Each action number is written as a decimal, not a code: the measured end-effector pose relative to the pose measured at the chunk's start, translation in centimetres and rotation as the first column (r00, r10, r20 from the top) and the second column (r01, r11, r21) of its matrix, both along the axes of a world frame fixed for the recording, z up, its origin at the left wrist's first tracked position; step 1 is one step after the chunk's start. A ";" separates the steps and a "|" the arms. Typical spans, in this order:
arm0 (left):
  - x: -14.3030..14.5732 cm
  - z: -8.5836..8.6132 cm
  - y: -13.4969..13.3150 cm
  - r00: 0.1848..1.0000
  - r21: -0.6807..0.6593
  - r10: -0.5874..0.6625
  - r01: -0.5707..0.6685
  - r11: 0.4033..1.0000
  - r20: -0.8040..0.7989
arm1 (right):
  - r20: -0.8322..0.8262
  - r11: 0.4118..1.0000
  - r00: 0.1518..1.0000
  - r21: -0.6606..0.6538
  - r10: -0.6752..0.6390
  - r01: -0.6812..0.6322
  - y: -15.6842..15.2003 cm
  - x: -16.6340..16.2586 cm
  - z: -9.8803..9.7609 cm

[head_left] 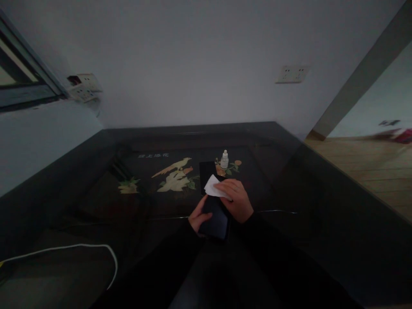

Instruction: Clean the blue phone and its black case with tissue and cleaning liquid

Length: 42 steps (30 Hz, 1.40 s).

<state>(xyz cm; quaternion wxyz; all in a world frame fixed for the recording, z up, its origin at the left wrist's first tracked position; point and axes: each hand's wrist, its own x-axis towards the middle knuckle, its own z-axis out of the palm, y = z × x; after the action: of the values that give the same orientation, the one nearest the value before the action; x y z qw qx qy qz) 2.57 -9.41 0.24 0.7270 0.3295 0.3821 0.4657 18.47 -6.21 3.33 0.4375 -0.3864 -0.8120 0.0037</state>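
My left hand (198,218) grips the left edge of a dark, flat, phone-like slab (215,221), its thumb lying over the face. In my right hand (236,198) is a white tissue (214,187), pinched between the fingers over the slab's upper end. Whether the tissue touches the surface I cannot tell. Just beyond it, a flat black rectangular piece (207,168) lies on the table, partly covered by the tissue. A small white dropper-style bottle (224,161) stands upright behind my right hand.
The glossy black table (273,159) bears a painted bird and flowers (175,176). A white cable (80,246) curves at lower left. Wall sockets (292,74) are at right, with more sockets (85,88) at left. Wooden floor (363,165) shows on the right.
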 end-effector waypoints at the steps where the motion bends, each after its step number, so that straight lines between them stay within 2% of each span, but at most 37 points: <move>1: -0.1 -0.1 -0.1 1.000 0.023 -0.014 0.013 1.000 0.008 | 0.002 1.000 1.000 0.009 0.024 -0.024 0.0 0.2 0.0; 5: -0.2 -0.4 -0.2 0.995 0.086 -0.085 0.080 0.993 0.049 | 0.040 0.988 0.988 0.052 0.147 -0.149 -0.2 1.3 0.3; 9: -0.1 -0.4 -0.2 0.991 0.126 -0.119 0.110 0.986 0.061 | 0.111 0.982 0.978 0.048 0.177 -0.184 0.0 2.3 0.5; 13: -0.3 -0.4 -0.2 0.987 0.080 -0.156 0.152 0.985 0.045 | 0.161 0.984 0.975 0.074 0.151 -0.164 0.3 2.8 0.2; 15: -0.5 0.0 -0.2 0.980 -0.012 -0.194 0.194 0.981 0.041 | 0.176 0.983 0.975 0.096 0.135 -0.154 0.1 2.9 0.4; 18: -0.7 1.3 -0.2 0.951 -0.176 -0.268 0.293 0.940 0.155 | 0.043 0.991 0.996 0.113 0.072 -0.076 -0.5 3.1 1.4; 20: -0.7 2.4 -0.2 0.924 -0.208 -0.286 0.341 0.917 0.254 | -0.138 0.997 0.990 0.071 -0.021 0.031 -1.0 3.4 2.3; 22: -0.6 3.2 -0.3 0.913 -0.230 -0.283 0.355 0.906 0.294 | -0.289 0.992 0.949 -0.006 -0.126 0.130 -1.2 3.8 3.0; 24: -0.5 3.5 -0.4 0.915 -0.266 -0.271 0.353 0.897 0.299 | -0.350 0.982 0.918 -0.048 -0.189 0.184 -1.1 4.0 3.1; 26: -0.7 3.2 -0.4 0.915 -0.288 -0.261 0.351 0.891 0.308 | -0.295 0.986 0.941 -0.016 -0.164 0.167 -0.9 4.1 2.7; 28: -0.9 2.7 -0.4 0.912 -0.294 -0.262 0.356 0.887 0.316 | -0.159 0.994 0.983 0.041 -0.089 0.097 -0.7 3.9 2.2; 31: -1.1 2.2 -0.4 0.908 -0.248 -0.253 0.344 0.906 0.335 | -0.018 0.996 0.999 0.079 -0.027 0.028 -0.7 3.7 1.8; 34: -1.0 2.2 -0.4 0.901 -0.189 -0.256 0.336 0.923 0.351 | 0.004 0.995 1.000 0.099 -0.031 0.030 -0.8 3.6 1.8; 36: -0.9 2.4 -0.4 0.895 -0.206 -0.272 0.358 0.911 0.352 | 0.019 0.996 1.000 0.093 -0.018 0.016 -0.8 3.6 1.8; 42: -1.0 2.0 -0.3 0.898 -0.207 -0.278 0.360 0.910 0.342 | 0.049 1.000 0.999 0.003 -0.023 0.023 -0.4 3.8 1.5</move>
<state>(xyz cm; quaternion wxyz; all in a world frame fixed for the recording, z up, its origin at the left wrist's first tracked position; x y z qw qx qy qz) 1.55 -9.75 2.23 0.8815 0.2119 0.2643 0.3288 22.30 -6.66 4.82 0.4178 -0.3952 -0.8180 -0.0119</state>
